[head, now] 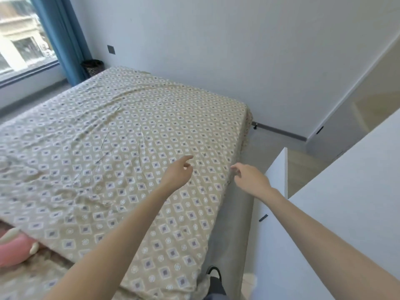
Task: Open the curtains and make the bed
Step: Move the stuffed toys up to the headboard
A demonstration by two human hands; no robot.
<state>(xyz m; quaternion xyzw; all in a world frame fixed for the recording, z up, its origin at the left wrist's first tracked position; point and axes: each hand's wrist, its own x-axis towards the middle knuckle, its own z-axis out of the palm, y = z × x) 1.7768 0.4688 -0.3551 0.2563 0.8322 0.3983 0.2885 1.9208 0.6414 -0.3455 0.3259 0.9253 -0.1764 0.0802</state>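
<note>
Beige patterned quilt (112, 135) beneath both open hands

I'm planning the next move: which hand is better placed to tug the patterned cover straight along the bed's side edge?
Probably the right hand: it hovers by the patterned cover's side edge. The left hand hangs further in over the cover.

Bedspread (121, 135) on bed; curtain (65, 37) behind, cabinet (346, 213) right.

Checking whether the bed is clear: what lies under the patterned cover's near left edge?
A pink pillow pokes out from under the patterned cover; the rest of it is covered.
</note>
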